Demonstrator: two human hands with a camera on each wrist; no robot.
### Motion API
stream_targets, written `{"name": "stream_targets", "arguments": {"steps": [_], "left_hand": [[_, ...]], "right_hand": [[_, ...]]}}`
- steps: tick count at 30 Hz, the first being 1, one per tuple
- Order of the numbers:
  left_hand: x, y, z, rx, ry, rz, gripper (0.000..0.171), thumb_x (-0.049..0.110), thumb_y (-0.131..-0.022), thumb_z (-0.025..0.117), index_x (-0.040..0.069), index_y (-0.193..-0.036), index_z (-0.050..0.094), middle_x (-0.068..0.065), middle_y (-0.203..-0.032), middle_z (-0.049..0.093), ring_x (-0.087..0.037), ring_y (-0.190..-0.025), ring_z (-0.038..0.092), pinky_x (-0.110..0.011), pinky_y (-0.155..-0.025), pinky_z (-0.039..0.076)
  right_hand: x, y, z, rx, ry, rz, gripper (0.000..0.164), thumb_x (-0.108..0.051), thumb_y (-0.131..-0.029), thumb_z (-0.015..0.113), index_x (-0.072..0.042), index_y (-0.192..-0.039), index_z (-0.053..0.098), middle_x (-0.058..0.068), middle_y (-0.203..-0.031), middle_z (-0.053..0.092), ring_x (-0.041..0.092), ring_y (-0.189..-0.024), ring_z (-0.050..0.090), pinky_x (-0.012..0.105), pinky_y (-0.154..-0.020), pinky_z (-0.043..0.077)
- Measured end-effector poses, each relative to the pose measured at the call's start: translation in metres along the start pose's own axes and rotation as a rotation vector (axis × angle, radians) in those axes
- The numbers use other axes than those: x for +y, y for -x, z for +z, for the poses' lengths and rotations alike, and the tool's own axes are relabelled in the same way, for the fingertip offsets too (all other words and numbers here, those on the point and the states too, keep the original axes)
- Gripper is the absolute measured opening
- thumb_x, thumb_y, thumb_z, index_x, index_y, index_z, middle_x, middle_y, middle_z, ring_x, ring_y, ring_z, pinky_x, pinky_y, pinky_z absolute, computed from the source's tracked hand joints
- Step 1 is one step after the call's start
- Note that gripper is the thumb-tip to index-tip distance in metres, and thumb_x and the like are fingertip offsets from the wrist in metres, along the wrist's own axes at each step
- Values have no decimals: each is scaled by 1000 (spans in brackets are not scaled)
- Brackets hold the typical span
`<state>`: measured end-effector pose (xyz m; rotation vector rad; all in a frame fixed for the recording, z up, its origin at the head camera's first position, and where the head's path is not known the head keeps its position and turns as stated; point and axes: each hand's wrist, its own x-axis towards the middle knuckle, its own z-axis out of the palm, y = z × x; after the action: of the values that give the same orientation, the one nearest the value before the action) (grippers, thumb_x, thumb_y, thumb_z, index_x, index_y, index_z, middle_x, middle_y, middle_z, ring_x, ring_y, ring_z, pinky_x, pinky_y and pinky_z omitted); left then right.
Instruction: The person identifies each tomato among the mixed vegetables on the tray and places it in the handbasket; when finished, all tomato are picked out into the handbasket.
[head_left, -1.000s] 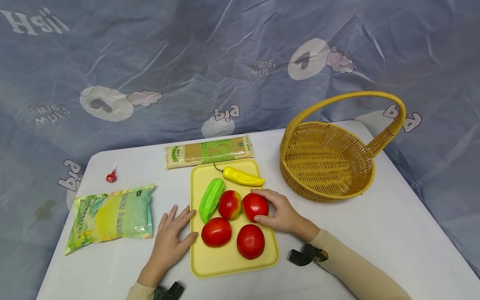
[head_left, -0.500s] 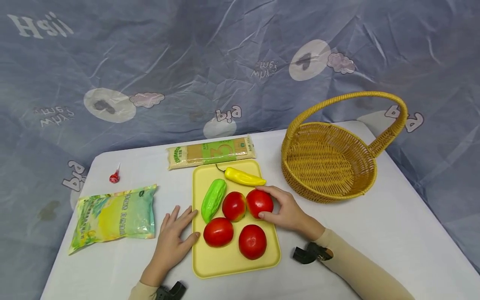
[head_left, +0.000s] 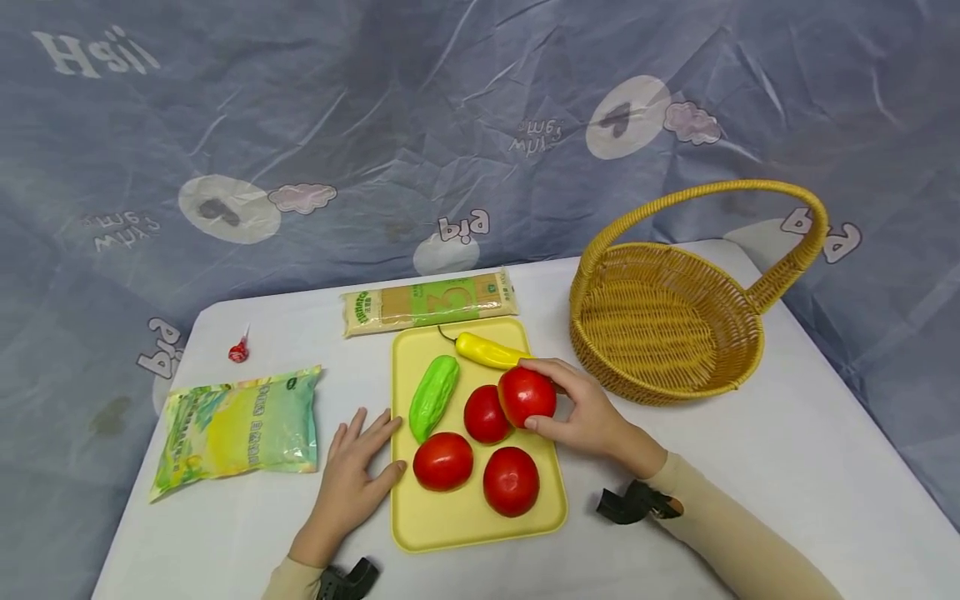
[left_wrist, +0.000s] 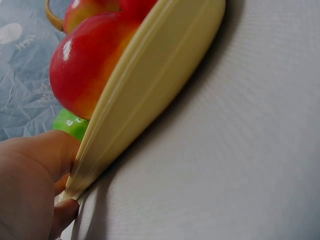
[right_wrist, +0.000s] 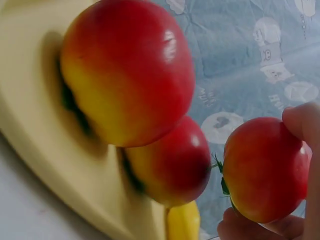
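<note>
Currently pinching a red tomato (head_left: 527,397) between the thumb and fingers of the right hand (head_left: 592,421), apparently holding it just clear of the yellow tray (head_left: 450,525) toward two o'clock. Meanwhile resting the left hand (head_left: 352,479), fingers loose and spread, against the tray's nine-o'clock edge, well apart from the right, gripping nothing and perhaps steadying. Judging from this, working at the pick-up step. Overlapping a neighbouring red fruit (head_left: 487,414) at eight o'clock in the head view, so leaving any contact hard to tell. Probably calling next for a straight, unhurried rise, clearing that neighbour and the yellow pepper (head_left: 487,350) near eleven o'clock before any sideways travel. Also calling for an even pinch, given a round, glossy skin likely prone to slipping. Having the wicker basket (head_left: 652,329) standing at two o'clock from the tray, beyond the right hand.
</note>
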<state>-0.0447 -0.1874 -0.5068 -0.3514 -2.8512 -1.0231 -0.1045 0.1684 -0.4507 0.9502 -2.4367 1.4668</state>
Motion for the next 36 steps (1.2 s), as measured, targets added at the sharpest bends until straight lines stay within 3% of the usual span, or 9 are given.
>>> {"name": "stream_targets", "arguments": {"steps": [12, 21, 29, 36], "left_hand": [[1, 0, 1, 8, 3, 4, 56, 20, -84, 77, 13, -138, 64, -12, -150, 57, -47, -150, 34, -72, -119, 17], [0, -1, 1, 12, 9, 9, 56, 19, -83, 77, 13, -138, 65, -12, -150, 57, -47, -150, 34, -71, -119, 17], [1, -1, 1, 14, 6, 11, 56, 19, -83, 76, 13, -137, 65, -13, -149, 58, -47, -150, 35, -71, -119, 18], [1, -1, 2, 14, 7, 9, 56, 20, -84, 77, 13, -138, 65, -12, -149, 58, -47, -150, 35, -71, -119, 18]], "right_hand": [[-17, -14, -20, 14, 48, -58, 70, -4, -71, 85, -4, -136, 60, 15, -130, 66, 12, -109, 67, 22, -85, 61], [-25, -15, -55, 75, 59, -53, 74, 6, -66, 84, 2, -135, 59, 21, -130, 64, -2, -117, 59, 13, -89, 55], [-24, -13, -86, 161, 15, 15, 72, 16, -68, 76, 5, -137, 58, -17, -130, 63, -2, -106, 64, 11, -83, 56], [-16, -12, -106, 241, -20, 82, 69, 22, -71, 71, 10, -137, 55, -18, -127, 62, -1, -101, 66, 10, -85, 55]]}}
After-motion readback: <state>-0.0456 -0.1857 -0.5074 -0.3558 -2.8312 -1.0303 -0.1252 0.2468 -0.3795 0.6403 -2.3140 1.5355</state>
